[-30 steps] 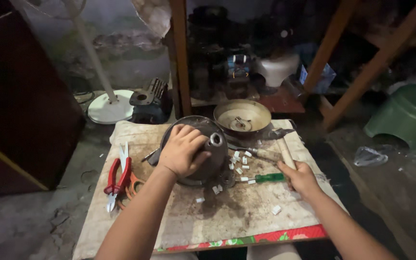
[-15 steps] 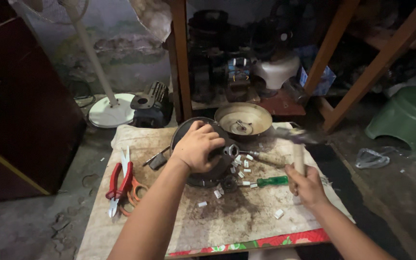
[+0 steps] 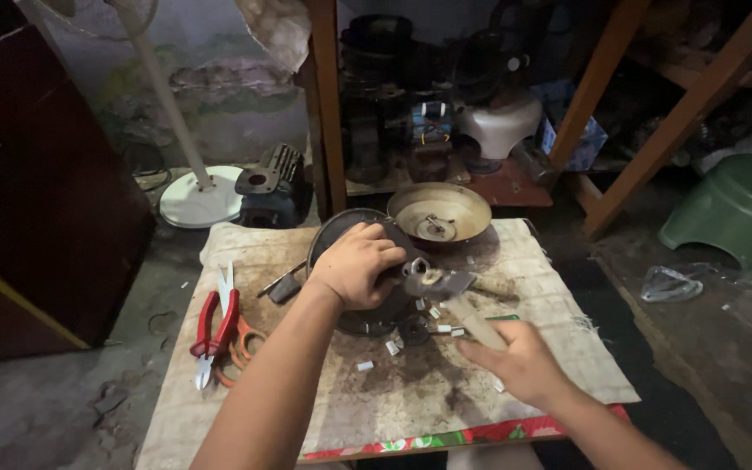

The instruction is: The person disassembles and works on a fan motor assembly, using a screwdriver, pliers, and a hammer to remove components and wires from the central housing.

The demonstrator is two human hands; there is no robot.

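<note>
**A:** On the middle of the table [image 3: 245,418], left hand [image 3: 360,265] clamped over that dark round motor housing [image 3: 341,235]. Fingers [image 3: 385,252] curled tight over the top, pressing it down. Right hand [image 3: 520,361] has a hammer [image 3: 446,292] by its pale handle, fingers wrapped round it, metal head sitting right at the hub beside the left fingertips.

**B:** How's the housing going to handle, you reckon?

**A:** Heavy and stiff I'd say, looks like cast metal, and greasy going by the black stains on the cloth. Probably slippery, so a flat palm-down grip over the rim makes sense. I wouldn't grab the middle, that's where the hammer head is.

**B:** Anything breakable?

**A:** The casting might crack if struck hard, just my guess. Little white bits [image 3: 391,346] are scattered below it, can't tell what they are.

**B:** What else is around?

**A:** Shallow brass-coloured dish [image 3: 439,211] just behind the housing, near the far edge. Red pliers [image 3: 215,326] well off to the left, with some orange rings [image 3: 245,344] next to them. A screwdriver [image 3: 282,283] lies between pliers and housing. Green stool [image 3: 737,213] on the floor off to the right, a white fan base [image 3: 200,196] behind the table.
</note>
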